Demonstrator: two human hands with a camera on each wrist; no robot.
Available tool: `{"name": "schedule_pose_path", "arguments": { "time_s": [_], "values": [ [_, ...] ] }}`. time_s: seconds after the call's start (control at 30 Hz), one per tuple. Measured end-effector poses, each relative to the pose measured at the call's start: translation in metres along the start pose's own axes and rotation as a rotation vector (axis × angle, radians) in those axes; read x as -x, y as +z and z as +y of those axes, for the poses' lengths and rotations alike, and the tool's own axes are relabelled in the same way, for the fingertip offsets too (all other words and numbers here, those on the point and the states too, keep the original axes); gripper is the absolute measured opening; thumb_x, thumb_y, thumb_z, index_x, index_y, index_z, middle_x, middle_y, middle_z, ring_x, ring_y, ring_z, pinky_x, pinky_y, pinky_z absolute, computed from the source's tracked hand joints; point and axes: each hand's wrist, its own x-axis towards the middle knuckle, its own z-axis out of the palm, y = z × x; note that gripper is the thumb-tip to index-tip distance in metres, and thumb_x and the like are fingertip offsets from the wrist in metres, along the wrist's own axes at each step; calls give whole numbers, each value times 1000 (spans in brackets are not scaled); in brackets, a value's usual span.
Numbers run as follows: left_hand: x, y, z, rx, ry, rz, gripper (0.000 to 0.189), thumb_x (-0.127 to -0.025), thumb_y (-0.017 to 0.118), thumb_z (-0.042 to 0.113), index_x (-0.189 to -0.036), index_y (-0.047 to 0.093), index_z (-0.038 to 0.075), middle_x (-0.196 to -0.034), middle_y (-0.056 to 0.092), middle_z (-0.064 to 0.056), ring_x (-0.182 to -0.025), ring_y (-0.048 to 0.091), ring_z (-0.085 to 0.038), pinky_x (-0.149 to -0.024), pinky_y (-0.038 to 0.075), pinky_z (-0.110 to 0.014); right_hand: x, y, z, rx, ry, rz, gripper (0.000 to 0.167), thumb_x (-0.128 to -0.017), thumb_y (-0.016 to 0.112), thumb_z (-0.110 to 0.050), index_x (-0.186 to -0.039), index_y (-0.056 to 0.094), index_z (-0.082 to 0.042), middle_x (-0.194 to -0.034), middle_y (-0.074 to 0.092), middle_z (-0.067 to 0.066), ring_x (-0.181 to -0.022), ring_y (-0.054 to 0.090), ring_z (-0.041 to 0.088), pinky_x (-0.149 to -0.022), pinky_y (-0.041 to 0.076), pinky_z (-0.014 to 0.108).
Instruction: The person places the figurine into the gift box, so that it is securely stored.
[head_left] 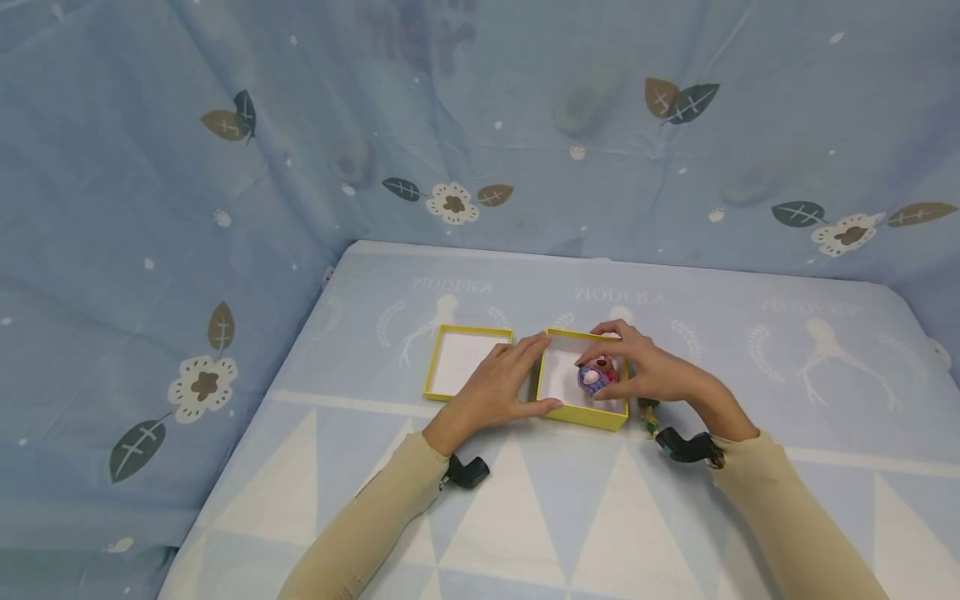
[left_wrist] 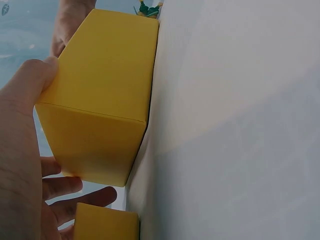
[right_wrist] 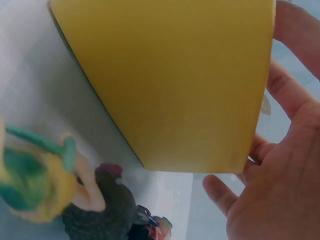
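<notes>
Seemingly midway, the right hand [head_left: 648, 367], fingers curled, pinches a pink-and-blue toy [head_left: 592, 379] inside a yellow box [head_left: 585, 417], not yet let go, while the left hand [head_left: 504, 381], half spread, grips the box's left end; the shallow lid [head_left: 463, 360] lies off beside it and several figures [right_wrist: 30, 190] sit outside the right end, so the work looks unfinished

L hand [head_left: 498, 387] touching yel. box [head_left: 581, 415], R hand [head_left: 651, 367] gripping sm. toy [head_left: 597, 377]
</notes>
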Motion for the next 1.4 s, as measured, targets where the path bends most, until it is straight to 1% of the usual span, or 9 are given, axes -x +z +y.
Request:
{"name": "schedule_pose_path", "arguments": {
  "time_s": [0.2, 0.33, 0.43, 0.6, 0.7, 0.97, 1.13, 1.3, 1.4],
  "values": [
    [0, 0, 0, -2, 4, -2, 96, -84, 64, 62, -154, 28, 8, -156, 37, -7, -139, 44, -18, -109, 36, -38, -2, 3, 0, -3, 29, -32, 42, -75, 85, -30, -114, 70, -25, -144, 35, 21, -135, 28, 41, -98, 32, 68],
    [0, 0, 0, -9, 7, 3, 95, -84, 63, 63, -154, 28, 8, -156, 37, -7, -138, 45, -19, -109, 37, -38, -3, 3, -2, 21, 56, -50, 41, -72, 88, -31, -110, 72, -28, -143, 37, 22, -139, 23, 38, -100, 22, 67],
    [0, 0, 0, -7, 8, 8, 95, -84, 64, 62, -153, 29, 8, -155, 38, -7, -137, 45, -18, -109, 37, -38, -3, 4, -3, 41, 78, -67, 39, -71, 88, -29, -108, 73, -30, -144, 35, 23, -141, 18, 38, -99, 16, 67],
    [0, 1, 0, -9, 10, 11, 96, -83, 65, 62, -153, 29, 7, -155, 38, -7, -138, 44, -18, -108, 37, -37, -2, 5, -4, 66, 100, -89, 39, -72, 86, -19, -106, 74, -32, -149, 28, 23, -143, 13, 40, -101, 12, 67],
    [0, 0, 1, -14, 13, 14, 96, -83, 65, 61, -153, 29, 7, -156, 38, -7, -139, 43, -18, -108, 37, -37, -2, 5, -5, 88, 99, -95, 40, -71, 85, -15, -105, 74, -33, -149, 28, 23, -144, 10, 41, -103, 8, 68],
    [0, 0, 1, -15, 10, 19, 95, -84, 65, 61, -153, 29, 7, -155, 38, -6, -139, 43, -17, -108, 37, -37, -3, 6, -7, 168, 81, -108, 38, -70, 86, -15, -102, 74, -33, -147, 33, 25, -145, 5, 47, -106, -4, 74],
    [1, 0, 2, -11, 10, 18, 95, -84, 65, 60, -153, 29, 7, -155, 38, -7, -138, 44, -18, -108, 37, -37, -4, 4, -8, 196, 78, -131, 37, -71, 85, -16, -102, 74, -32, -148, 30, 25, -145, 4, 49, -106, -7, 74],
    [1, -1, 2, -12, 11, 18, 95, -84, 65, 60, -153, 28, 7, -155, 38, -7, -138, 44, -18, -109, 37, -38, -5, 2, -12, 213, 80, -150, 34, -71, 84, -18, -100, 74, -33, -149, 28, 28, -143, 5, 51, -106, -4, 75],
    [1, -1, 2, -13, 8, 15, 95, -84, 65, 60, -154, 28, 8, -155, 38, -7, -138, 44, -17, -109, 36, -38, -5, 2, -12, 233, 89, -158, 34, -72, 84, -17, -100, 74, -32, -150, 27, 28, -144, 5, 51, -106, -3, 74]
  ]
}}
